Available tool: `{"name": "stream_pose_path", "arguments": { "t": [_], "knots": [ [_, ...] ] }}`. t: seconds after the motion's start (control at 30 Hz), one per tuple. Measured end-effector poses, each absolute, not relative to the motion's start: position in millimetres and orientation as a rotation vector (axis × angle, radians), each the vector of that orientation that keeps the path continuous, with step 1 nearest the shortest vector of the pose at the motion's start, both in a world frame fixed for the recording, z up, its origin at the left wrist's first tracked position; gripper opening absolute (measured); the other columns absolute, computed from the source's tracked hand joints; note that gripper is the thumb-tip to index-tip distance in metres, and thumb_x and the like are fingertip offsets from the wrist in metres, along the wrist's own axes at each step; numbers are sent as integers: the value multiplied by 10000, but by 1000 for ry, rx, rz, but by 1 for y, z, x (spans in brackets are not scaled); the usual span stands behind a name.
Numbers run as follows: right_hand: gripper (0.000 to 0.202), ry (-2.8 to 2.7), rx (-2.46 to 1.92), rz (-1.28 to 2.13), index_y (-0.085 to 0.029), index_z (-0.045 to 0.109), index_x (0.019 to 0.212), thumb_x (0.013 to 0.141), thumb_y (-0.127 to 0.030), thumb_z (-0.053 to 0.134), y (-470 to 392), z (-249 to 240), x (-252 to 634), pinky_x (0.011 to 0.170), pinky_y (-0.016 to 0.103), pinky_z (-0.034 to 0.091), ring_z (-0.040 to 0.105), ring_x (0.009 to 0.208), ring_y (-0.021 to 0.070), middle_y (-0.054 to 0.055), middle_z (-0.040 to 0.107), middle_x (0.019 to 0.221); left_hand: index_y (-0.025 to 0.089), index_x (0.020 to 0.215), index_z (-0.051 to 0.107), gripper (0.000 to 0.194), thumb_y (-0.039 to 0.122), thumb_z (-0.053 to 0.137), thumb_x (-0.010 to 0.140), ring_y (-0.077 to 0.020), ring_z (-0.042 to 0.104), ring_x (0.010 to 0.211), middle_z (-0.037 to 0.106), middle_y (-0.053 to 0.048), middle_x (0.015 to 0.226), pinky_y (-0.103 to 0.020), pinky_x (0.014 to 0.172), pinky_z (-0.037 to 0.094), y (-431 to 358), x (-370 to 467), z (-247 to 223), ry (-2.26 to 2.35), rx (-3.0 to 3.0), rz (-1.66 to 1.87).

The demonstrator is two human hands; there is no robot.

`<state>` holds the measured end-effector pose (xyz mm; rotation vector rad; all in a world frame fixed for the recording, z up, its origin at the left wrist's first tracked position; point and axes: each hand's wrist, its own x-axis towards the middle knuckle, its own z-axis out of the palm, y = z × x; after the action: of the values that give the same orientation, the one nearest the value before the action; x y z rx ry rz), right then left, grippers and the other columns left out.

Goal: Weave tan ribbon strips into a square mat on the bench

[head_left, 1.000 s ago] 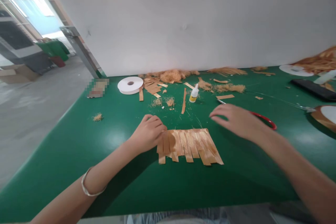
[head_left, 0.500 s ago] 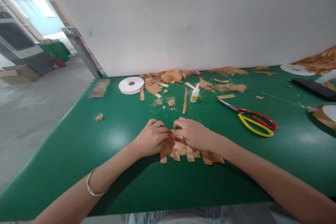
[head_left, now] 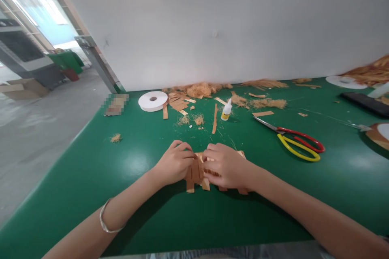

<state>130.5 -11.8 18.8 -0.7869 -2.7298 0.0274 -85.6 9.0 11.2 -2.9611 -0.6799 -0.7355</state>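
A piece made of tan strips (head_left: 197, 172) lies on the green table near its front, strip ends pointing toward me. My left hand (head_left: 176, 162) has its curled fingers closed on the piece's left end. Over the middle of the strips is my right hand (head_left: 226, 166), its fingers bent and apart, resting on them; it covers much of the piece. Beyond the hands stand a small white bottle with a yellow label (head_left: 226, 110) and a narrow loose tan strip (head_left: 214, 119).
Scissors with red and yellow handles (head_left: 299, 142) lie at the right. A white tape roll (head_left: 152, 100) is at the back left. Tan fibre scraps (head_left: 200, 89) line the white panel (head_left: 212, 28). A black object (head_left: 364, 104) lies far right.
My right hand has moved slightly down and spread its fingers over the strips, uncovering part of the left end. My left hand stays in nearly the same place.
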Motion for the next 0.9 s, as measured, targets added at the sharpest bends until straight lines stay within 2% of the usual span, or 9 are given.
{"name": "stream_pose_path", "arguments": {
  "t": [0.07,0.13,0.3,0.4,0.53,0.67,0.8,0.9],
  "knots": [
    [254,-2779,-761,-128,-142,662,759,836,-353,543,-18,19,125,657,348,339,471,814,213,95,629,843,163,716,637,269,1,441,803,-185,560,894,719,-19,819,-350,824,362,9,-86,10,-662,-2961,-758],
    [273,-2811,-738,-237,-137,657,771,840,-370,533,-21,18,121,664,357,327,470,835,225,101,626,837,161,698,627,252,9,457,806,-187,563,910,717,-21,815,-348,820,363,9,-86,9,-636,-2979,-720],
    [220,-2806,-809,-297,-147,639,781,884,-208,455,-18,13,119,641,352,298,466,799,210,95,629,820,163,642,582,230,10,465,767,-204,568,900,700,-37,784,-357,803,373,9,-85,8,-650,-3024,-616],
    [228,-2754,-856,-224,-157,637,748,880,-199,457,-15,10,121,622,345,302,465,773,204,85,623,777,165,661,550,211,5,435,738,-213,572,874,659,-47,727,-348,759,410,7,-84,11,-748,-3082,-663],
    [253,-2583,-964,44,-157,665,762,884,-172,444,-11,9,124,629,322,363,474,734,184,78,623,759,179,811,500,164,53,495,704,-178,591,833,628,-49,864,-284,683,478,0,-77,16,-1146,-3297,-877],
    [278,-2401,-1015,285,-145,680,902,934,-200,409,-7,8,127,691,317,428,510,784,182,84,625,826,197,866,438,227,256,626,754,-100,565,612,610,-16,909,-238,546,483,-7,-67,15,-1738,-3367,-1081],
    [275,-2333,-1027,462,-161,673,948,953,-252,413,-7,9,129,696,300,445,529,835,179,78,607,858,190,808,438,202,219,627,743,-120,595,732,589,7,824,-236,602,511,-8,-58,10,-2012,-3213,-1581],
    [259,-2310,-1029,489,-179,666,935,949,-254,419,-8,11,129,706,301,442,536,837,177,71,607,848,185,802,444,215,193,647,731,-112,611,699,576,32,765,-267,646,536,-6,-54,7,-2151,-3179,-1919]
  ]
}}
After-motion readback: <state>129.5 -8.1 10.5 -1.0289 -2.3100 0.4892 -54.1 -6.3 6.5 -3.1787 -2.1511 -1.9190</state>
